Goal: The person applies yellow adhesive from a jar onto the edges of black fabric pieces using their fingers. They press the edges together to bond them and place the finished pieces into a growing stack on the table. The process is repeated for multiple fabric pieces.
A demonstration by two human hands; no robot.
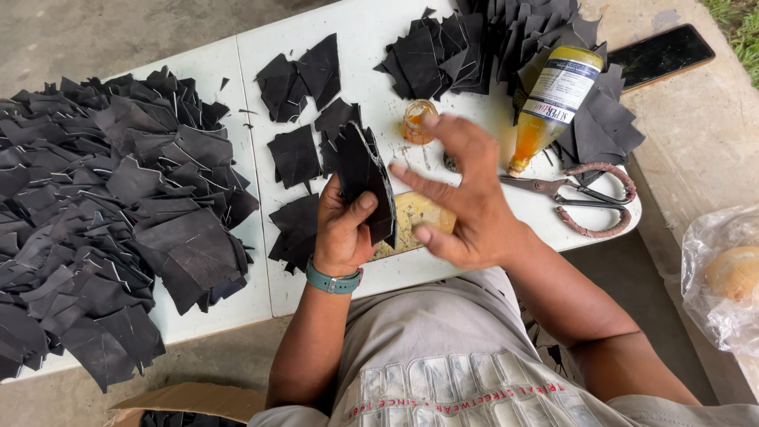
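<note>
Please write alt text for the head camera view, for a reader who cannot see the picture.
Seen from above, a person's left hand holds a small stack of black leather-like cut pieces over a white folding table, while the right hand, fingers spread, hovers beside it. Around lie a big heap of the same black pieces, a yellow glue bottle and rusty scissors.

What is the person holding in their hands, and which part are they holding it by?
The left hand grips a small stack of black cut pieces by its lower end, thumb across the front. The right hand is open and holds nothing.
</note>
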